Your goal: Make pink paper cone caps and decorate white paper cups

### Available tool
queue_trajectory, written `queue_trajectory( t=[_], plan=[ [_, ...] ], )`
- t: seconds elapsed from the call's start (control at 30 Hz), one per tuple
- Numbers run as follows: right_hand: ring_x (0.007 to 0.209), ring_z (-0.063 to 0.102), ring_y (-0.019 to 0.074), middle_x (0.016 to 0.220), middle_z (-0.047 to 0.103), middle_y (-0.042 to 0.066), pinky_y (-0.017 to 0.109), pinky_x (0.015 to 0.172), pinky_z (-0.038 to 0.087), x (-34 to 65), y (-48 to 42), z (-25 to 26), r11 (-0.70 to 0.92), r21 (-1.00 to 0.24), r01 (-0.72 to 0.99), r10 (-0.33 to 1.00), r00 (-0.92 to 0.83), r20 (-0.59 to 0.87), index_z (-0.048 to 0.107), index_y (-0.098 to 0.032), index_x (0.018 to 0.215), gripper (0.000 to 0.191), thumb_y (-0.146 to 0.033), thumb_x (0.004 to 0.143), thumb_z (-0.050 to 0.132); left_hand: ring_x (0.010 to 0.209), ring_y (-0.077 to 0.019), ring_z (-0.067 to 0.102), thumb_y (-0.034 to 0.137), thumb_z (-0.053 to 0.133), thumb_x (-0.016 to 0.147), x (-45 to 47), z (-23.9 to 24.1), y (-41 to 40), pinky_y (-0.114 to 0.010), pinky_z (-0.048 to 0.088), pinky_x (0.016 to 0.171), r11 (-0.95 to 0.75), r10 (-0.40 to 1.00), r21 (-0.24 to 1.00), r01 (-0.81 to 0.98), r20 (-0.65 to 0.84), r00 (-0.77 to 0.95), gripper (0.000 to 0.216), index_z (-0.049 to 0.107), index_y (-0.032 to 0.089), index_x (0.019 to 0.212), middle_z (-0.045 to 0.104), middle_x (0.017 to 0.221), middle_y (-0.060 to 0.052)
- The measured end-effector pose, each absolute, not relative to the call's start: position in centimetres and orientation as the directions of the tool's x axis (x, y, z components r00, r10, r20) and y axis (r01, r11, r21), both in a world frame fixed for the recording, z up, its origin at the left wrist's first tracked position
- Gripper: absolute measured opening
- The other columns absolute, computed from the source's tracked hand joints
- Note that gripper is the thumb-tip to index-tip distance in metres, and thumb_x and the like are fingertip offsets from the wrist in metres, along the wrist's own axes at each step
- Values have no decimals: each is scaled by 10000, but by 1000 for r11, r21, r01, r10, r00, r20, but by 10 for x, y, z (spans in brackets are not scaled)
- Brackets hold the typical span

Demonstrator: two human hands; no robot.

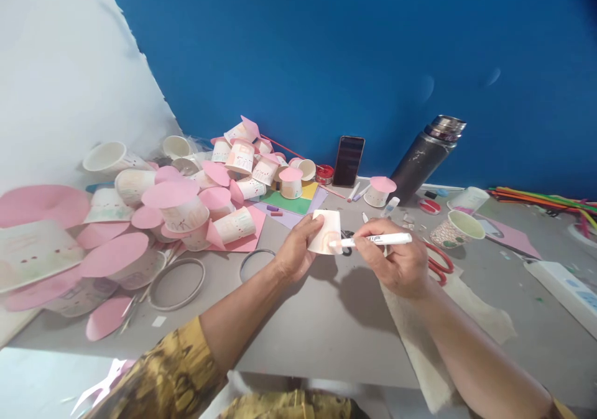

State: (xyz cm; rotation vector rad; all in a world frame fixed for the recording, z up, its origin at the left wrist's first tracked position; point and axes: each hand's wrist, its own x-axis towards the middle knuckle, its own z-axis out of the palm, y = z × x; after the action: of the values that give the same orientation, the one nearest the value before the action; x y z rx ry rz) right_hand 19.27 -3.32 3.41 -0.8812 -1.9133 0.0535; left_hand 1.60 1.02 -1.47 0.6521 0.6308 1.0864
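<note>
A white paper cup (325, 229) with faint orange lines on its side is held over the table by my left hand (298, 249), fingers closed around its left side. My right hand (396, 257) grips a white marker (385, 239), whose tip is at the cup's lower right side. Whether the tip touches the cup I cannot tell for sure. Behind and under the hands, black scissor handles (346, 243) show in part. To the left lie many decorated paper cups with pink paper discs, one of them a cup on its side (233, 226).
A dark thermos (422, 161) leans behind my right hand, and a phone (349, 161) stands against the blue wall. Red-handled scissors (441, 262), a cloth (413, 338), a patterned cup (457, 228) and a power strip (566, 291) are on the right. Tape rings (177, 306) lie left.
</note>
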Motion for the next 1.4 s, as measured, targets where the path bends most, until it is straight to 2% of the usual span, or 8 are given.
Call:
queue_trajectory(
  t=[0.23, 0.37, 0.5, 0.7, 0.87, 1.17, 1.3, 1.4],
  plan=[
    [489, 493, 94, 638, 636, -22, 229, 486, 385, 191, -33, 34, 759, -370, 536, 577, -291, 763, 632, -196, 806, 128, -181, 927, 595, 718, -157, 590, 433, 803, 755, 16, -14, 8, -261, 469, 642, 270, 940, 810, -521, -106, 323, 362, 631, 172, 938, 624, 794, -5],
    [515, 516, 104, 659, 646, -12, 235, 506, 396, 192, -33, 33, 752, -354, 555, 554, -242, 797, 635, -197, 829, 100, -172, 920, 603, 724, -164, 597, 442, 794, 769, 15, -14, 8, -263, 463, 627, 273, 938, 816, -510, -108, 329, 358, 629, 180, 949, 630, 803, -5],
    [499, 493, 101, 639, 633, -20, 236, 493, 387, 193, -33, 34, 765, -385, 517, 593, -331, 734, 627, -203, 808, 119, -173, 917, 592, 728, -175, 612, 421, 791, 771, 15, -12, 7, -273, 459, 635, 270, 940, 823, -501, -112, 323, 332, 632, 182, 938, 641, 794, -9],
    [452, 423, 86, 591, 589, -48, 231, 450, 348, 193, -34, 35, 723, -408, 557, 615, -250, 748, 628, -210, 779, 132, -199, 909, 609, 712, -171, 605, 392, 795, 762, 15, -13, 7, -278, 459, 644, 277, 942, 800, -533, -116, 316, 321, 651, 173, 948, 644, 797, -9],
    [460, 458, 96, 636, 642, -37, 243, 475, 383, 195, -33, 33, 668, -439, 601, 638, -159, 753, 643, -220, 811, 118, -214, 921, 603, 731, -167, 601, 388, 776, 788, 15, -15, 9, -273, 471, 658, 292, 937, 771, -565, -113, 330, 288, 651, 170, 928, 641, 809, -11],
    [443, 453, 103, 577, 619, -34, 253, 454, 370, 198, -32, 33, 633, -474, 613, 659, -104, 745, 645, -220, 773, 142, -248, 908, 612, 764, -180, 632, 353, 738, 834, 16, -18, 11, -271, 513, 681, 317, 934, 724, -613, -127, 333, 257, 699, 151, 988, 674, 862, -39],
    [429, 479, 103, 547, 611, -39, 247, 446, 388, 199, -32, 35, 632, -573, 522, 723, -129, 679, 635, -217, 747, 157, -250, 900, 626, 775, -198, 652, 351, 714, 863, 15, -17, 11, -290, 533, 688, 366, 923, 695, -619, -184, 339, 259, 708, 139, 1012, 697, 878, -66],
    [457, 550, 118, 592, 657, -22, 249, 461, 434, 201, -28, 36, 572, -706, 417, 767, 33, 641, 658, -210, 815, 152, -294, 935, 621, 818, -235, 679, 361, 661, 905, 13, -12, 10, -354, 567, 717, 427, 899, 662, -616, -241, 365, 301, 709, 122, 1082, 729, 977, -116]
  ],
)
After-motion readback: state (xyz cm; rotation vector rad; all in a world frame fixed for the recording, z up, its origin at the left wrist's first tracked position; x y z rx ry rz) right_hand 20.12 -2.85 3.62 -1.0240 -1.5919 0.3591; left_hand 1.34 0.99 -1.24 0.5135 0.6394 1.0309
